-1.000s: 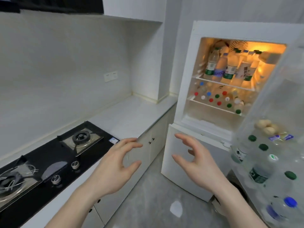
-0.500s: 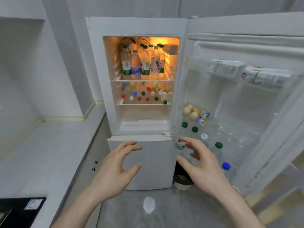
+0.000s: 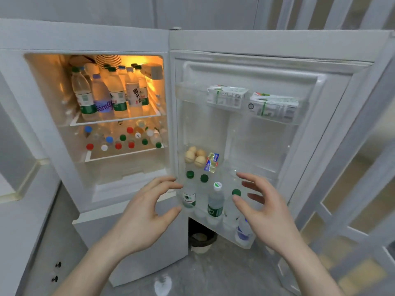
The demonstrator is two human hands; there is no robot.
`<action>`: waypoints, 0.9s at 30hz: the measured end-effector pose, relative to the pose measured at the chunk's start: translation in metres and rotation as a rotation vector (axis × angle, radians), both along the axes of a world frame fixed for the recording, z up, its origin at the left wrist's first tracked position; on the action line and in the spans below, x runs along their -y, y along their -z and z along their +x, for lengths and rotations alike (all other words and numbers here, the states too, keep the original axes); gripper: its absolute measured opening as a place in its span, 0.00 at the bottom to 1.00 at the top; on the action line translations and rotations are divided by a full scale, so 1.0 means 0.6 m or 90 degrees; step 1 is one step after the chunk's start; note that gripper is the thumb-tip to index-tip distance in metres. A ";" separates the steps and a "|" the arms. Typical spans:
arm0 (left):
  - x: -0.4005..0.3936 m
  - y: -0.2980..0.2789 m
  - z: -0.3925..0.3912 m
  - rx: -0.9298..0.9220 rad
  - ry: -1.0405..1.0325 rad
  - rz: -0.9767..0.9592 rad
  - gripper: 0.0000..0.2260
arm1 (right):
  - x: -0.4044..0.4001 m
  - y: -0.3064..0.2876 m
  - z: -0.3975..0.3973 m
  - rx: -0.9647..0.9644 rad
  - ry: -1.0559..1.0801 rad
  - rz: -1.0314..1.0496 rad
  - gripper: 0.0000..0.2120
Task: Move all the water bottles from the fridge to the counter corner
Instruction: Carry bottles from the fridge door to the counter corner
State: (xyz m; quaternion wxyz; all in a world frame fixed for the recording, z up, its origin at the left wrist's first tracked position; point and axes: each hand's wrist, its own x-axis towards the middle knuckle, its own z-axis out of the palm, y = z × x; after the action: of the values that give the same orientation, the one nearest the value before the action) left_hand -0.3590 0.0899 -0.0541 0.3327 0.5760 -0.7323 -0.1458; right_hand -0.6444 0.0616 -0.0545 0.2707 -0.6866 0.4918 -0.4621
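Note:
The white fridge (image 3: 89, 37) stands open, its inside lit orange. Several water bottles (image 3: 104, 97) stand upright on the top shelf, and several more (image 3: 123, 138) show coloured caps on the shelf below. The lowest rack of the open door (image 3: 277, 45) holds several bottles; a green-capped one (image 3: 189, 194) is at its left and a white-capped one (image 3: 215, 202) beside it. My left hand (image 3: 147, 212) hovers empty with spread fingers just left of that rack. My right hand (image 3: 265, 210), also empty and spread, partly covers the bottles at the rack's right end.
Eggs (image 3: 194, 155) and small packets (image 3: 211, 162) lie in the middle door rack, cartons (image 3: 252, 100) in the top one. The counter (image 3: 12, 189) runs along the left. A round bowl-like object (image 3: 202, 240) sits on the grey floor below the door. Glass-panelled doors (image 3: 352, 189) stand at right.
My view has swung right from the stove and counter to face the open fridge closely. Both hands, empty and spread throughout, have come up to the bottles in the door's bottom rack.

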 end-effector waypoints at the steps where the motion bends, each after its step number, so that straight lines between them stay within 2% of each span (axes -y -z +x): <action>1: 0.013 -0.002 -0.006 -0.002 0.005 -0.004 0.17 | 0.008 0.000 -0.006 0.000 0.004 -0.001 0.21; 12: 0.164 0.042 -0.050 -0.003 -0.017 0.020 0.17 | 0.149 0.029 -0.050 -0.055 -0.039 0.037 0.20; 19: 0.205 0.116 -0.030 -0.018 -0.070 0.088 0.17 | 0.188 0.092 0.004 -0.086 -0.114 0.020 0.17; 27: 0.294 0.173 0.014 0.016 -0.045 0.171 0.22 | 0.234 0.180 0.082 -0.213 -0.144 0.111 0.20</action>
State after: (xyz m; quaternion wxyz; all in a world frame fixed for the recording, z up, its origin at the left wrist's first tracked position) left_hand -0.3505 -0.0866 -0.1577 0.2481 0.6428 -0.6895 -0.2235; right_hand -0.5951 -0.0785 -0.1626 0.2938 -0.7785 0.4878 -0.2639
